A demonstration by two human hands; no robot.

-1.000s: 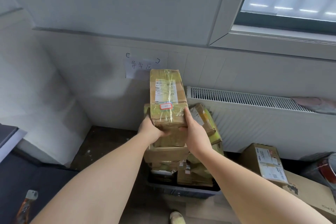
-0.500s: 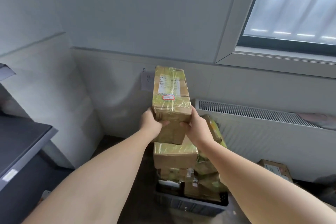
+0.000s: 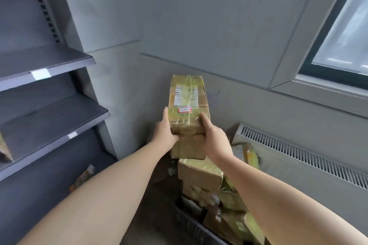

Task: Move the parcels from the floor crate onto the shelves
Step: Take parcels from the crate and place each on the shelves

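I hold a long tape-wrapped cardboard parcel (image 3: pixel 187 105) with a white label and a red-edged sticker in front of me, lifted above the crate. My left hand (image 3: pixel 164 132) grips its left near corner and my right hand (image 3: pixel 212 137) grips its right near corner. Below it, the dark floor crate (image 3: pixel 191 223) is piled with several more brown parcels (image 3: pixel 199 173). The dark grey shelves (image 3: pixel 49 61) stand at the left, with a shelf board at about the parcel's height (image 3: pixel 59 121).
A white radiator (image 3: pixel 298 157) runs along the wall at the right under a window (image 3: pixel 342 34). A brown parcel corner (image 3: pixel 4 149) shows on the lower shelf at the far left. A small bottle-like item (image 3: pixel 83 177) lies on the bottom shelf.
The view has swung left, bringing the shelves into sight. The parcel, gripped by both hands, has moved with it, away from the pile in the crate.
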